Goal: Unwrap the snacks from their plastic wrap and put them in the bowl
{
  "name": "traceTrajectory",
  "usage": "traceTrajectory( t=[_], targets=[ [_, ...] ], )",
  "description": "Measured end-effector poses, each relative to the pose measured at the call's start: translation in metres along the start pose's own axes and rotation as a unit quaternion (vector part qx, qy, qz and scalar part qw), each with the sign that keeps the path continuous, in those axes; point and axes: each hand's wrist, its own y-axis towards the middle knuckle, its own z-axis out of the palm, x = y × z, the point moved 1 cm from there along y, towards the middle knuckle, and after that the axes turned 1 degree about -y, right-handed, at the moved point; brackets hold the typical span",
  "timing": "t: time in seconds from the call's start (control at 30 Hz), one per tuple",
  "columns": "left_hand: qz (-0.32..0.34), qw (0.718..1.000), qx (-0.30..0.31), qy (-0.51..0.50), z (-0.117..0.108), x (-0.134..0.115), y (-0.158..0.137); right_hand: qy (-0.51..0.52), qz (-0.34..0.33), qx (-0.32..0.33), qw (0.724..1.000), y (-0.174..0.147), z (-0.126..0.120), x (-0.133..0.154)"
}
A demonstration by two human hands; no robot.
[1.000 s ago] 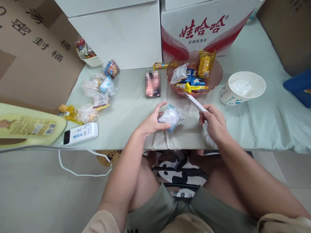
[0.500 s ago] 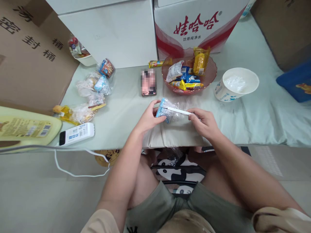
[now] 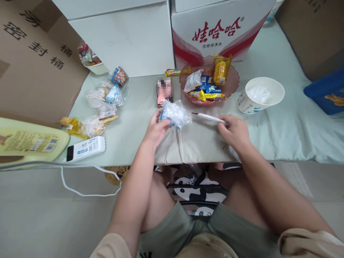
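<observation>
My left hand (image 3: 156, 129) is closed on a small light-blue packet wrapped in crinkled clear plastic (image 3: 176, 114), held just above the cloth-covered table. What is inside the wrapping I cannot make out. In my right hand (image 3: 234, 132) is a slim white utility knife (image 3: 209, 117), its thin dark tip pointing left toward the packet and apart from it. Behind the packet lies a phone-sized pink and black item (image 3: 165, 94). Farther back, a pink glass bowl (image 3: 233, 87) holds several wrapped snacks.
A paper tub (image 3: 248, 104) with clear plastic inside stands right of the bowl. At left are several wrapped snacks (image 3: 94, 96), a white power bank-like device (image 3: 87, 147) and a yellow jug (image 3: 34, 139). Boxes (image 3: 215, 39) line the back. A white cable (image 3: 80, 191) hangs off the front edge.
The utility knife has come away from the packet, moving right with my right hand. My left hand has shifted slightly left and tilted the packet, turning its wrapped face upward.
</observation>
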Motion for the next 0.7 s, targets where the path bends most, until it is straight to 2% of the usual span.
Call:
traceTrajectory(
  t=[0.07, 0.17, 0.23, 0.33, 0.43, 0.5, 0.57, 0.63, 0.7],
  targets=[
    [-0.003, 0.995, 0.051, 0.085, 0.006, 0.005, -0.005, -0.064, -0.020, -0.046, 0.997, 0.000, 0.003, -0.006],
    [0.014, 0.963, 0.132, 0.235, 0.014, 0.011, -0.013, -0.125, -0.043, -0.095, 0.987, -0.002, 0.007, -0.008],
    [0.061, 0.931, 0.128, 0.336, 0.015, 0.012, -0.016, -0.131, -0.060, -0.108, 0.984, -0.004, 0.009, -0.006],
    [0.155, 0.881, 0.078, 0.440, 0.015, 0.010, -0.018, -0.099, -0.104, -0.077, 0.987, -0.006, 0.012, 0.000],
    [0.181, 0.863, 0.110, 0.458, 0.017, 0.010, -0.020, -0.032, -0.158, -0.015, 0.987, -0.008, 0.017, 0.009],
    [0.173, 0.879, 0.120, 0.428, 0.020, 0.011, -0.020, 0.026, -0.193, 0.033, 0.980, -0.011, 0.021, 0.016],
    [0.142, 0.920, 0.090, 0.355, 0.022, 0.012, -0.020, 0.072, -0.213, 0.085, 0.971, -0.014, 0.024, 0.024],
    [0.077, 0.967, 0.042, 0.238, 0.024, 0.012, -0.018, 0.097, -0.212, 0.122, 0.965, -0.017, 0.026, 0.031],
    [0.002, 0.993, 0.002, 0.116, 0.025, 0.011, -0.016, 0.110, -0.201, 0.128, 0.965, -0.020, 0.026, 0.036]
  ],
)
